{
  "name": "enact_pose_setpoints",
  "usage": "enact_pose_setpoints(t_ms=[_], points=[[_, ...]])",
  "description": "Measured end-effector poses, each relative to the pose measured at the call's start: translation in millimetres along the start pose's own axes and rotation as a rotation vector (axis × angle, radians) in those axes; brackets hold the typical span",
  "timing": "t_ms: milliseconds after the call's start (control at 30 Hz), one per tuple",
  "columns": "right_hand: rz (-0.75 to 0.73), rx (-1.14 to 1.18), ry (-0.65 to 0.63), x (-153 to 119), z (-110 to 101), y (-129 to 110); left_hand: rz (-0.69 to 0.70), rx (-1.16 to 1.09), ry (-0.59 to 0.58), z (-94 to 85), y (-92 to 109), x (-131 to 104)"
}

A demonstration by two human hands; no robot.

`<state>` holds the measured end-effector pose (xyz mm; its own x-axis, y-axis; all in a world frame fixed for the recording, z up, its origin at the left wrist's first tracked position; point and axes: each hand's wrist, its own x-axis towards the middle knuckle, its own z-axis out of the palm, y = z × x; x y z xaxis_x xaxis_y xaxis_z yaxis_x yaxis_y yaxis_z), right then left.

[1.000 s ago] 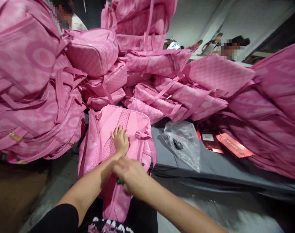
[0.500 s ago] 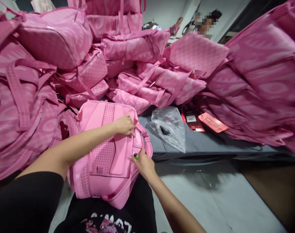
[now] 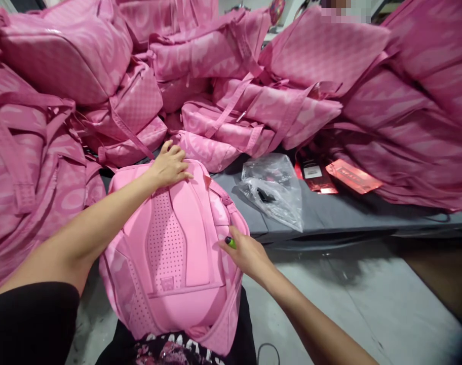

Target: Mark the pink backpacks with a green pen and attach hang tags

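A pink backpack rests on my lap, its padded, perforated back panel facing up. My left hand lies over the bag's top edge with its fingers apart. At the bag's right side, my right hand is closed round a small tool with a green and black end; the rest of the tool is hidden in the hand. A shoulder strap of the bag curves just above my right hand.
Many pink bags are piled along a grey-covered table. A clear plastic bag and red and black tags lie near the table's front edge. Part of a person shows at the top.
My left hand has moved from the bag's upper right side up and left to its top edge. The backpack appears larger and turned slightly. My right hand still holds the green tool.
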<state>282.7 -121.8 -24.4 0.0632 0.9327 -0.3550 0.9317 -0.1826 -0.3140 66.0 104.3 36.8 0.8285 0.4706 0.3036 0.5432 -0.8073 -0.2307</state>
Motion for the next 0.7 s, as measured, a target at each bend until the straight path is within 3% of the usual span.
enact_pose_setpoints(t_ms=[67, 200, 267, 400, 467, 567, 700], points=[[0.014, -0.014, -0.022, 5, 4, -2, 0.045, -0.013, 0.003, 5.8, 17, -3], [0.046, -0.034, -0.035, 8, 9, -2, 0.293, -0.196, -0.092, 19.5, 57, -7], [0.063, -0.041, -0.043, 9, 11, -3, 0.319, -0.187, -0.094, 24.0, 50, -4], [0.071, -0.047, -0.047, 13, 15, -4, 0.242, -0.047, -0.046, 21.9, 2, 5], [0.069, -0.047, -0.058, 15, 14, -2, 0.174, -0.025, -0.025, 16.0, -3, 2], [0.106, 0.052, -0.044, 13, 1, 4, 0.168, -0.085, -0.06, 8.5, 25, -11], [-0.012, 0.584, 0.276, -4, -29, 10, 0.21, -0.211, -0.125, 8.6, 69, -26]])
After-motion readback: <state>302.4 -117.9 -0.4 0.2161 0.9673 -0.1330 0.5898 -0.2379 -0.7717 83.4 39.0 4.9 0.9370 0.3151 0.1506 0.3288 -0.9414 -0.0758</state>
